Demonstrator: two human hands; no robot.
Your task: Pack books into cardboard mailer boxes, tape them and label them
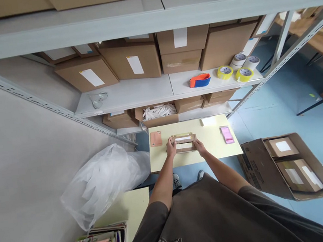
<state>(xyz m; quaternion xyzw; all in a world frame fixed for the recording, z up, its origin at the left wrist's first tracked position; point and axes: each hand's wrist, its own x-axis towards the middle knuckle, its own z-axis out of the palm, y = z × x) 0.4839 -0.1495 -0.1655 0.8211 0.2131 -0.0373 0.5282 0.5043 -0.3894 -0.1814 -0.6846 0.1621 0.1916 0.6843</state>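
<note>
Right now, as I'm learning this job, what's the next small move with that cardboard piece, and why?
Probably square up the cardboard piece on the pale yellow table before reaching elsewhere: your left hand and right hand are both at its ends, so neither is free for the pink item off to the right.

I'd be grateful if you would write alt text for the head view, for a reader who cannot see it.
A person's left hand and right hand hold a folded cardboard piece on a pale yellow table. Beyond it, grey metal shelving holds cardboard cartons, yellow tape rolls and an orange-and-blue tape dispenser.
</note>
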